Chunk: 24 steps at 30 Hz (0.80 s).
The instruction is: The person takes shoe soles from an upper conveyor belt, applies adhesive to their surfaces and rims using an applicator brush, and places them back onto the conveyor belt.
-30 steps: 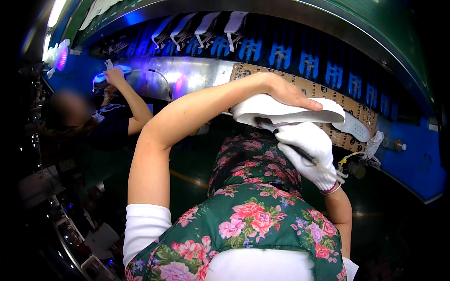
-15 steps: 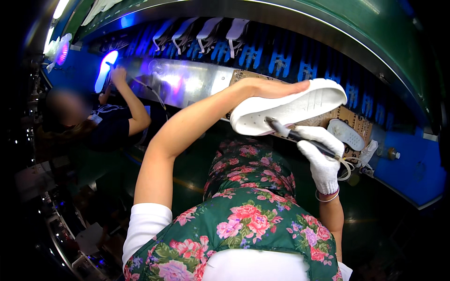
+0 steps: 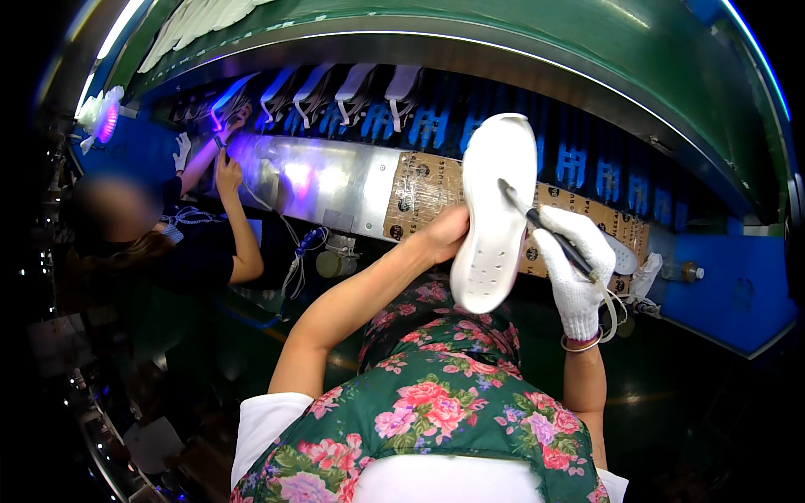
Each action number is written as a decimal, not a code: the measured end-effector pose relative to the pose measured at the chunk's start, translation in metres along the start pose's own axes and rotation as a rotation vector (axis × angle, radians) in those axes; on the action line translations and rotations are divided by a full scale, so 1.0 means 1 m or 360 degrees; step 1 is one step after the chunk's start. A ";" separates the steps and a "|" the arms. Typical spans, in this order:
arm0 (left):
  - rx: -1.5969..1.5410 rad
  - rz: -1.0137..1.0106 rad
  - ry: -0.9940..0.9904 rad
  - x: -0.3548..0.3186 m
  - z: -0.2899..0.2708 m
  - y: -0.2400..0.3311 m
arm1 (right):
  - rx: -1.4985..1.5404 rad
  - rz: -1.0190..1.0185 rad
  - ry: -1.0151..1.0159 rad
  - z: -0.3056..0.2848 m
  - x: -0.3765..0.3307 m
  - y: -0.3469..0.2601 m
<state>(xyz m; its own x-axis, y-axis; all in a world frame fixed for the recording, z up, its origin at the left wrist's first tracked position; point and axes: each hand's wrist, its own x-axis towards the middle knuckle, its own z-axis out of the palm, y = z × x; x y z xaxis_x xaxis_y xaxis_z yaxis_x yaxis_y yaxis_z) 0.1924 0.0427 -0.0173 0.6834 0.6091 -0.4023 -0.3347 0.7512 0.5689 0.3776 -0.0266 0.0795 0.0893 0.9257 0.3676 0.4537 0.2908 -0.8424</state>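
White shoe sole (image 3: pixel 495 226), head view: held tilted above cardboard sheet (image 3: pixel 436 189), bare left hand (image 3: pixel 450 230) gripping its left side, fingertips hidden. Looked light, springy, probably slick if wetted; side walls seemed best hold. Gloved right hand (image 3: pixel 579 281) closed around brush (image 3: pixel 535 217), tip over sole's inside, contact unclear. Trailing tube (image 3: pixel 615 312) could snag. Perforated insole (image 3: pixel 624 258) lay on cardboard sheet's right part; bottle (image 3: pixel 689 272) right of sheet; blue holders (image 3: pixel 573 165) beyond it.

own hands (image 3: pixel 449 235): 2 | held sole (image 3: pixel 496 239): 1 | brush (image 3: pixel 534 218): 1 | co-worker (image 3: pixel 201 251): 1
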 end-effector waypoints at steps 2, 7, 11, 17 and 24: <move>0.0211 -0.0028 -0.0055 -0.009 -0.001 0.002 | 0.0068 0.0056 -0.0060 -0.001 0.000 -0.008; 0.0183 -0.0212 -0.0150 -0.029 -0.017 -0.007 | -0.0081 -0.0078 -0.0215 -0.003 -0.009 -0.016; -0.0641 0.0078 -0.0062 -0.043 -0.002 -0.008 | -0.0089 -0.0050 -0.0176 -0.003 -0.022 -0.030; -0.0923 0.0341 -0.0463 -0.050 0.026 -0.014 | -0.0076 -0.0215 -0.0084 -0.004 -0.022 -0.034; -0.0846 0.0434 -0.0594 -0.040 0.032 -0.031 | -0.0009 -0.0353 -0.0015 -0.006 -0.014 -0.045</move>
<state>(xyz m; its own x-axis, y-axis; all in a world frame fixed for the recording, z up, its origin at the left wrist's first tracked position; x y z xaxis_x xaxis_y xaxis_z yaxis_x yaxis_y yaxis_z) 0.1962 -0.0127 0.0045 0.6750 0.7371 0.0319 -0.7325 0.6643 0.1489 0.3613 -0.0546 0.1151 -0.0212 0.8414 0.5400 0.4663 0.4861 -0.7391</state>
